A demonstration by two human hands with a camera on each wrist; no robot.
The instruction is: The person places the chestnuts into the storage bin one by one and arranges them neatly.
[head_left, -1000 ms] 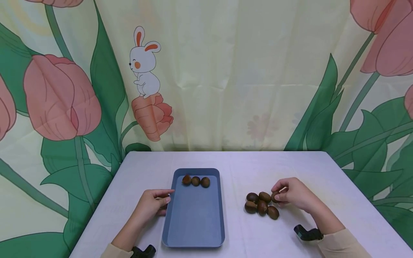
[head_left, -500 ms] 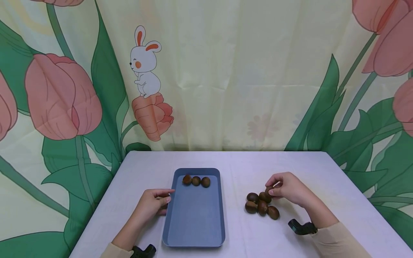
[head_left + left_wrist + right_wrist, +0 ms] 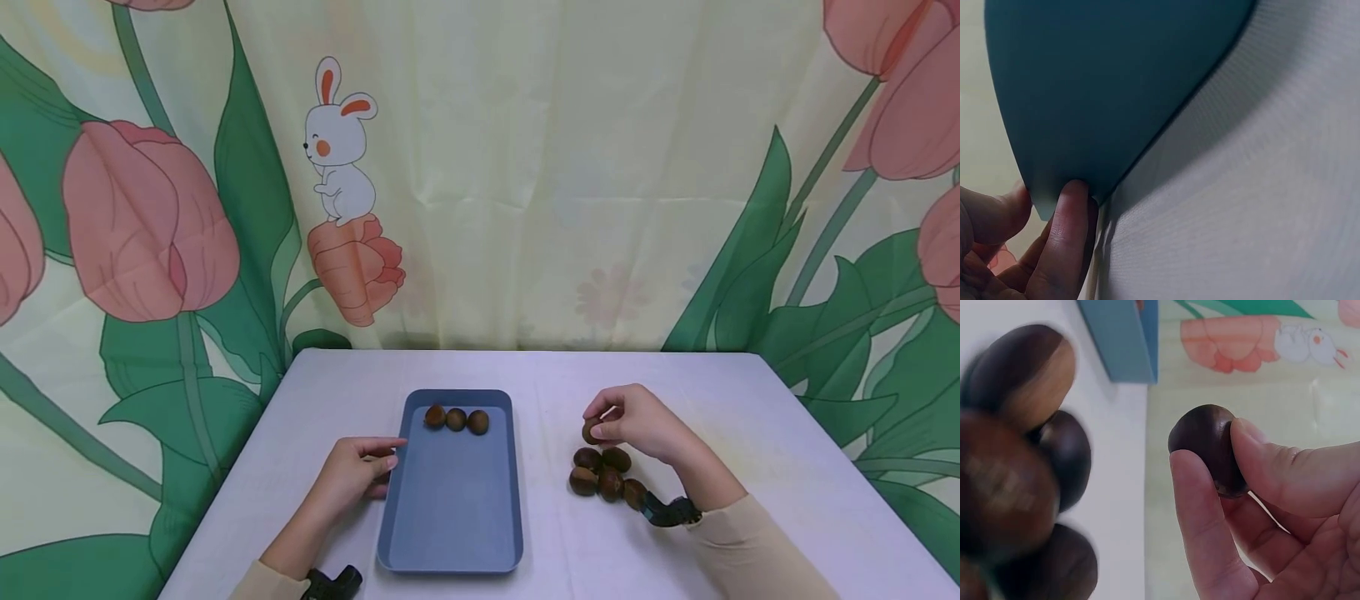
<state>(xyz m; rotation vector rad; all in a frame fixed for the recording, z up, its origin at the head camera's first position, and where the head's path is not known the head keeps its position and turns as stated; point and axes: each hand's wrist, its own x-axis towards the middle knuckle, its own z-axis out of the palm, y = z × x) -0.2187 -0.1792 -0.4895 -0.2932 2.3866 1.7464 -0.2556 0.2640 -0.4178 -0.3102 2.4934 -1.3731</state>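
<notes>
My right hand (image 3: 637, 425) pinches a chestnut (image 3: 1204, 447) between thumb and fingertips, held above the table just beyond the loose group. Several brown chestnuts (image 3: 611, 483) lie bunched on the table below that hand; the black wrist device partly covers one. At the tray's left side, my left hand (image 3: 356, 471) grips the rim, with one digit against the outer wall and another at the edge in the left wrist view. The blue rectangular tray (image 3: 450, 517) lies flat and carries three chestnuts (image 3: 455, 420) in a row along its far end.
A white cloth covers the table (image 3: 547, 533). Behind its far edge hangs a curtain (image 3: 480, 208) printed with tulips and a rabbit. Black wrist devices sit at both sleeves, the right device (image 3: 670, 510) close to the loose chestnuts.
My right hand has lifted a chestnut away from the right side of the group and carried it left and farther back. My left hand and the tray stay put.
</notes>
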